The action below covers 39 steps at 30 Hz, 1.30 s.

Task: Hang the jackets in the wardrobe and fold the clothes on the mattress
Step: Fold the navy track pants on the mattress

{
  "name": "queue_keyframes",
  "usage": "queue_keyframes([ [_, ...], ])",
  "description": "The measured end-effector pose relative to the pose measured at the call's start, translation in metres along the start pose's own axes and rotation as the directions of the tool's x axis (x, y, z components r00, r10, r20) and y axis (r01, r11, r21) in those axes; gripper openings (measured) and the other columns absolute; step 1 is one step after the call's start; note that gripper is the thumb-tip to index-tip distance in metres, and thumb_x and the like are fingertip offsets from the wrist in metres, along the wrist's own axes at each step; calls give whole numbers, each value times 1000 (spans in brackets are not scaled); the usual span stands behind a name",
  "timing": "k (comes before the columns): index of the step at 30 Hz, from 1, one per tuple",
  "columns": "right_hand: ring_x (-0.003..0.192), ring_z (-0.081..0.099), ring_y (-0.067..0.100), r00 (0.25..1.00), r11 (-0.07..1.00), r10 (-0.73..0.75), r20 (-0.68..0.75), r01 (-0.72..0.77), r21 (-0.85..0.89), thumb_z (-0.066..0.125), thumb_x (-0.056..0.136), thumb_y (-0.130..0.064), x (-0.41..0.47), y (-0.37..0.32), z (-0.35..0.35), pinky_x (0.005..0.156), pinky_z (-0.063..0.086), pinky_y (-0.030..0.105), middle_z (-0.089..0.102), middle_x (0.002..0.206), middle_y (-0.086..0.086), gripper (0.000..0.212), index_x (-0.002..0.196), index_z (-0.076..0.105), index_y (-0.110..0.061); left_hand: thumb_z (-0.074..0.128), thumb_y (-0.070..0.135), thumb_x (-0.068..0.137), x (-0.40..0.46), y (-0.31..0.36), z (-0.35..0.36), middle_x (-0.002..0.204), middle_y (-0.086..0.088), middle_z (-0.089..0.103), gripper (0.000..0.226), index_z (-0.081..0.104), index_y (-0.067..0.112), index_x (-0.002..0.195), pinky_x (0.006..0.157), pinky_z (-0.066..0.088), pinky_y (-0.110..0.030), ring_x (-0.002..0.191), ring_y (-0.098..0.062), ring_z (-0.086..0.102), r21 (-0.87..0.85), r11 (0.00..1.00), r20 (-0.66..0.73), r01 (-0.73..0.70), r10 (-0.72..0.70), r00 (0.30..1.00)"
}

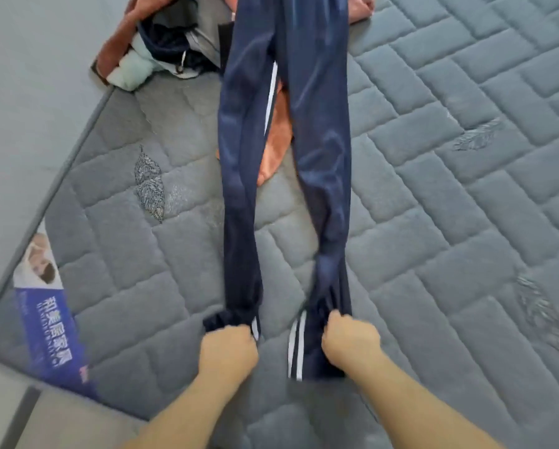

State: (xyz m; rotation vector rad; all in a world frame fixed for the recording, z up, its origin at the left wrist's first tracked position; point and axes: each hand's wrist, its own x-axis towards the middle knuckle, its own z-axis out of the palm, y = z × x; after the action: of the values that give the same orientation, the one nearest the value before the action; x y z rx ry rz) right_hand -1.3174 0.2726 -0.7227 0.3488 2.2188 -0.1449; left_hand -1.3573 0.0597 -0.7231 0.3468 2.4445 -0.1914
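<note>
A pair of navy blue track trousers with white side stripes (284,150) is lying stretched lengthwise on the grey quilted mattress (466,189), its two legs running straight away from the hands. The left hand (228,353) is gripping the gathered cuff of the left leg, fingers curled round the fabric. The right hand (351,341) is clenching the hem of the right leg, where two white stripes are showing just to its left. Both hands are sitting side by side, a little apart, at the near ends of the legs. Beyond the hands, an orange-brown cloth (273,147) is peeking out between the two trouser legs. Farther off, ahead and to the left of the left hand, a heap of mixed clothes in brown, dark blue and pale green (161,43) is sitting by the mattress edge. Left of the left hand, a blue printed label (44,319) is lying on the mattress corner.
</note>
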Motion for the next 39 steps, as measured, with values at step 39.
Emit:
queue_keyframes([
  [39, 108, 60, 34, 969, 511, 243, 50, -171, 843, 49, 89, -6, 51, 35, -92, 88, 49, 34, 61, 123, 16, 33, 122, 57, -4, 57, 19, 87, 96, -22, -94, 69, -10, 59, 11, 59, 10, 91, 52, 50, -27, 45, -21, 55, -613, 713, 441, 340, -49, 896],
])
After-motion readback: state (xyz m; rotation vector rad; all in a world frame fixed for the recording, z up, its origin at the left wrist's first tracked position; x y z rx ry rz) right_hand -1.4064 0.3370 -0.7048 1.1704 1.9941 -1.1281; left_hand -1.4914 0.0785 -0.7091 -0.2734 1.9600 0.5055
